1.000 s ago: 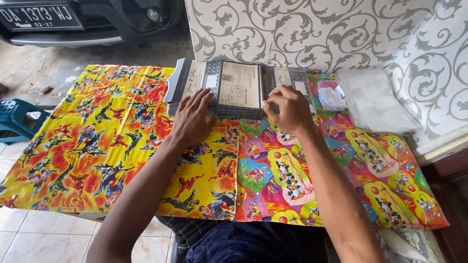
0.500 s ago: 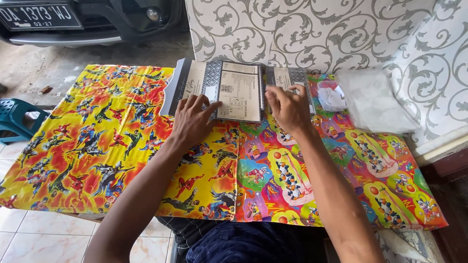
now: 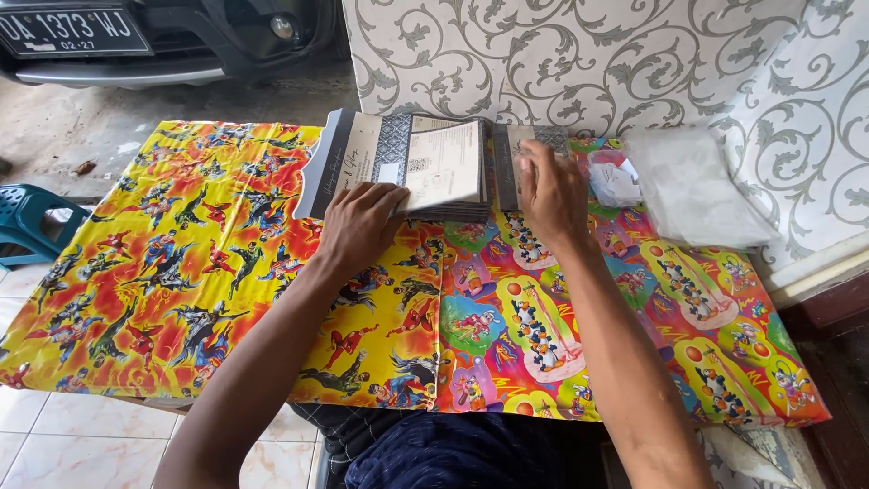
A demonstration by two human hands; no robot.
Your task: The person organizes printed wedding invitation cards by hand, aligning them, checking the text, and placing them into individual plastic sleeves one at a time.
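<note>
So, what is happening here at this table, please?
A person sits at a table covered with bright cartoon wrapping paper and handles a stack of folded cards. The left hand lifts the near edge of the top card, and the right hand rests flat on the stack's right part. A pile of clear plastic sleeves lies to the right, near the patterned wall.
</note>
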